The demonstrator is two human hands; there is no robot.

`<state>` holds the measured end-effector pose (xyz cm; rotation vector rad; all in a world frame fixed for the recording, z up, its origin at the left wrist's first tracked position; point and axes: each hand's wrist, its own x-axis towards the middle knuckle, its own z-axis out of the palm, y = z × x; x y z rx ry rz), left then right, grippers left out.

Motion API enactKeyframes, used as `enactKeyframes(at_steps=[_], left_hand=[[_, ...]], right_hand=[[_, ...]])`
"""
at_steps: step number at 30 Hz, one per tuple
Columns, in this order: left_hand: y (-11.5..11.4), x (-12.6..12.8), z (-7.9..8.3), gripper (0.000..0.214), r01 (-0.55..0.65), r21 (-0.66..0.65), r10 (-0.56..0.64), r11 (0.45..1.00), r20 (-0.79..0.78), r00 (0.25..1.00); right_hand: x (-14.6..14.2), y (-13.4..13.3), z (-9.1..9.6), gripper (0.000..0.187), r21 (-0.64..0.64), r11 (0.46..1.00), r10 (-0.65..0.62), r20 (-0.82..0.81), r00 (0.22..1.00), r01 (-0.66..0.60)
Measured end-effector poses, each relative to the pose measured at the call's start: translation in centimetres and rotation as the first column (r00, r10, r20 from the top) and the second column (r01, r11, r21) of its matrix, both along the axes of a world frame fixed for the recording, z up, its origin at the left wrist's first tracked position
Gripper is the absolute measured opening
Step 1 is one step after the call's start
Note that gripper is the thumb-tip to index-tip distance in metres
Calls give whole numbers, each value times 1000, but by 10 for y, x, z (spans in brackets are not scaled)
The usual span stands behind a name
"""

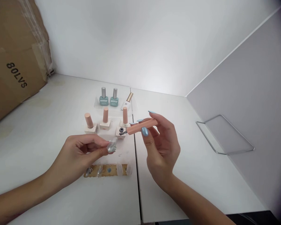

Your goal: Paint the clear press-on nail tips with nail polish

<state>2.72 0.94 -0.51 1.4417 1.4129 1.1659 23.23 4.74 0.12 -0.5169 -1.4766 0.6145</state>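
My left hand (84,151) pinches a clear false nail tip (111,146) between thumb and fingers. In my right hand (162,145) is a nail polish brush (141,126) with a peach cap handle, its dark bristle end pointing left toward the nail tip, apart from it. Just behind the bristles stands an uncapped nail polish bottle (121,132) with a dark ring at its neck. Below my left hand lies a tan strip (105,170) bearing several clear nail tips and a blue-grey blob.
Peach-capped bottles (105,118) stand behind my hands. Farther back are two teal bottles (103,97) and a tilted white bottle (127,101). A cardboard box (16,59) fills the left rear; a wire frame (224,134) is at right. A seam (137,175) splits the white tabletop.
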Motion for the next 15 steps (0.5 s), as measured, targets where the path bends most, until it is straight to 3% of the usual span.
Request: enactKeyframes(at_steps=[3,8,15], left_hand=[[1,-1,-1,14,-10,-19,10,1000,3,1000],[2,2,6,12,44,-14,-44,999,32,999],[0,1,3,11,46,-2,-46,999,22,999]], right_hand=[[2,-1,0,44,-15,1000,25,-1,1000,-25],[1,-2,1,47,49,981,185,39,982,-187],[2,-2,-3,37,-61,997,-47,11,999,47]])
